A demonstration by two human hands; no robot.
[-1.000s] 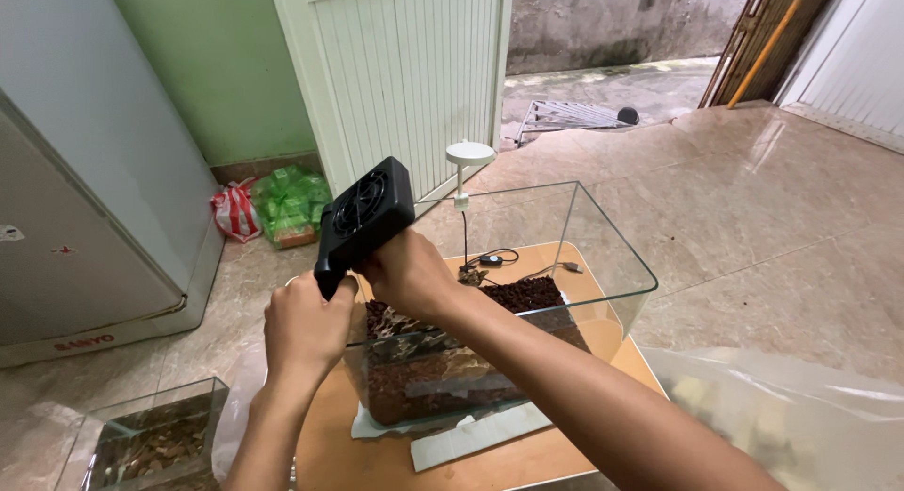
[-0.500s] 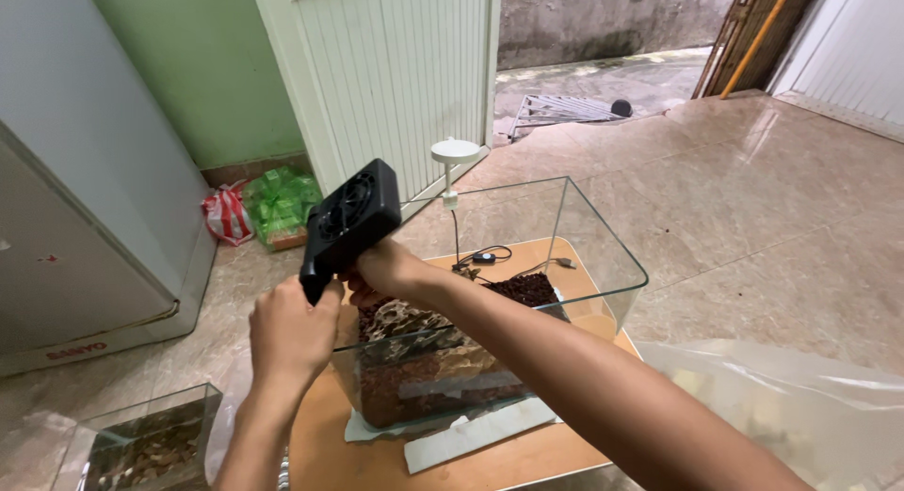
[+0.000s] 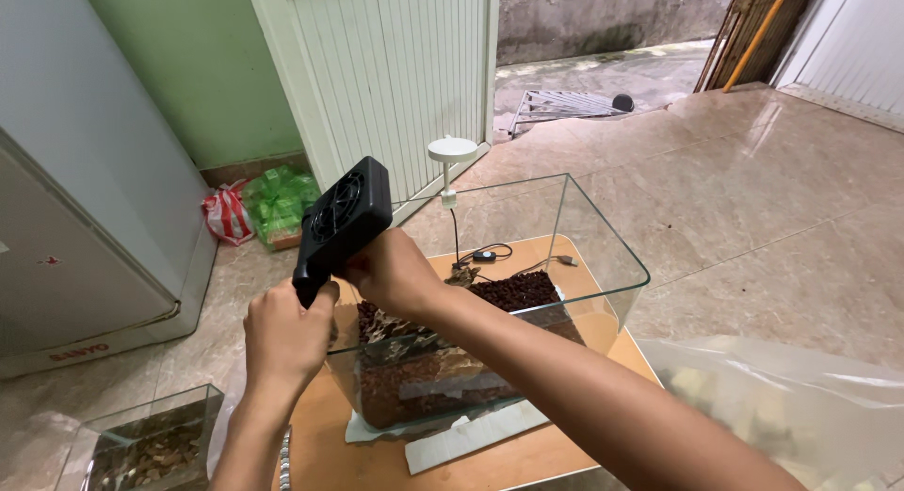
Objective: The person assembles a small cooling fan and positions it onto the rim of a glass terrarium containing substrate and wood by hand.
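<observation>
**Own body, head view**

Both my forearms are bare as far as the picture shows them; no sleeve, cuff or glove is in sight on either. My left hand (image 3: pixel 282 336) is ungloved, no ring visible on the parts that show. At the left wrist, near the bottom edge, there is a pale, segmented band (image 3: pixel 284 458), like a bracelet or watch strap; only a narrow strip of it shows, so I cannot tell which. My right hand (image 3: pixel 394 274) is ungloved as well, with nothing worn at the wrist. The right forearm runs off the lower right edge, uncovered along its whole visible length.
</observation>
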